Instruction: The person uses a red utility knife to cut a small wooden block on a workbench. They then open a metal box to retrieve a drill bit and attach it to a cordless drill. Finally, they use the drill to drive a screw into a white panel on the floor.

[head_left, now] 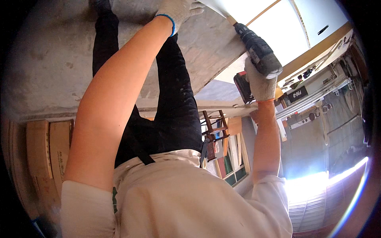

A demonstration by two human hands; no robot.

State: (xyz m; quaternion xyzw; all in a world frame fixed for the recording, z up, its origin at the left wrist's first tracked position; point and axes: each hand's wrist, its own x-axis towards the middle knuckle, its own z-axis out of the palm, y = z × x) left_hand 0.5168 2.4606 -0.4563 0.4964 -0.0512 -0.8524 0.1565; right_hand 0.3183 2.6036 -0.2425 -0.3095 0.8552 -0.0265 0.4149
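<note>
In my right hand [260, 85], in a pale work glove with an orange cuff edge, is a black cordless drill [260, 51] with a red and black battery [243, 87]. My fingers wrap its grip. The drill's front end points up and left, close to a wood-coloured edge of a large white panel [278, 27]. My left hand [178, 10], in a pale glove with a blue cuff edge, is at the top edge of the view. Its visible fingers stretch towards the panel's corner with nothing seen in them; part of the hand is cut off.
Grey concrete floor [51, 59] lies under my legs. Cardboard boxes [39, 146] stand at the left. A dark wooden stool [214, 127] and framed pieces are behind me. A shelf [313, 95] with small items runs along the right, near a bright opening [309, 186].
</note>
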